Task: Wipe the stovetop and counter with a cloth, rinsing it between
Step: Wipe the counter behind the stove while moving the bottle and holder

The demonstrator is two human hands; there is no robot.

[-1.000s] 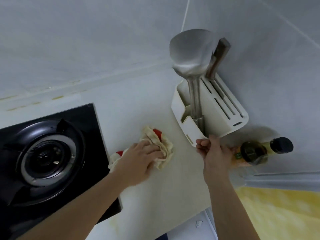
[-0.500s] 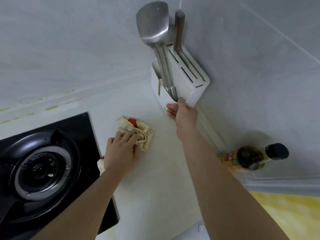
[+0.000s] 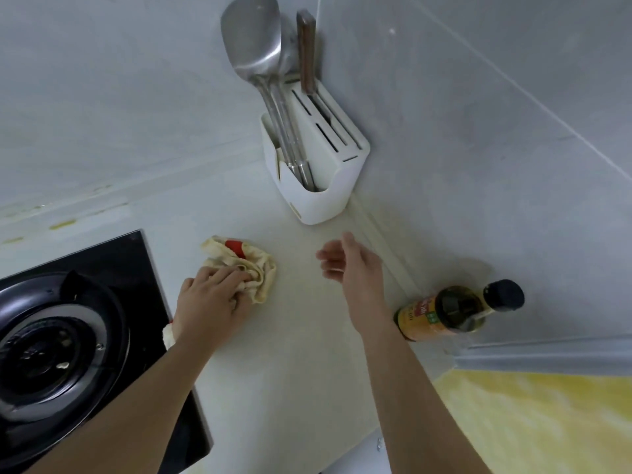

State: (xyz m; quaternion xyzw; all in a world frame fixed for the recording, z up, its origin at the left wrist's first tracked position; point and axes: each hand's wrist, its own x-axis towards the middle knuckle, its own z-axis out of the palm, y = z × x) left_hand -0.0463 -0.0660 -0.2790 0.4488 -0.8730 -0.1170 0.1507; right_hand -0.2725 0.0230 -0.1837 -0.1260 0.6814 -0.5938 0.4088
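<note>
A crumpled cream cloth [image 3: 251, 265] with a red patch lies on the pale counter [image 3: 294, 364], just right of the black glass stovetop [image 3: 136, 268]. My left hand [image 3: 212, 302] presses down on the cloth's near half, fingers bunched into it. My right hand [image 3: 349, 265] hovers over the counter to the right, fingers apart and holding nothing. It is a hand's width in front of the white utensil holder [image 3: 325, 186] in the wall corner.
The holder carries a steel spatula [image 3: 249, 53], other steel handles and a wooden-handled knife [image 3: 306, 53]. A sauce bottle [image 3: 455, 311] with a black cap stands by the right wall, close to my right forearm. The gas burner [image 3: 51, 343] fills the stovetop's left part.
My right hand has let go of the utensil holder, which now stands back in the corner, and has drawn back towards me. My left hand stays on the cloth.
</note>
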